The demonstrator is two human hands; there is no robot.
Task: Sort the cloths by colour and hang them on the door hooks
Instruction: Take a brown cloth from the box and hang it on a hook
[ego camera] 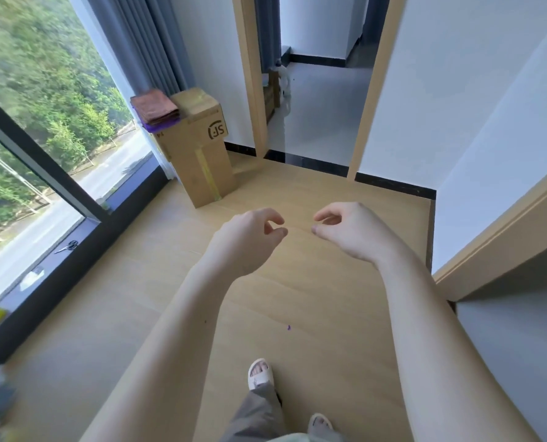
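Observation:
A stack of folded cloths [155, 108], brown on top with purple beneath, lies on the left part of a tall cardboard box [198, 154] by the window. My left hand [249, 232] and my right hand [348, 229] hang in the air over the wooden floor, well short of the box. Both have loosely curled fingers and hold nothing. No door hooks are visible.
A big window [42, 138] with a dark frame runs along the left, scissors [68, 247] on its sill. Grey curtains [144, 43] hang behind the box. An open doorway [316, 90] leads to another room. A wooden door edge [505, 237] stands at right. My slippered feet [259, 373] stand below.

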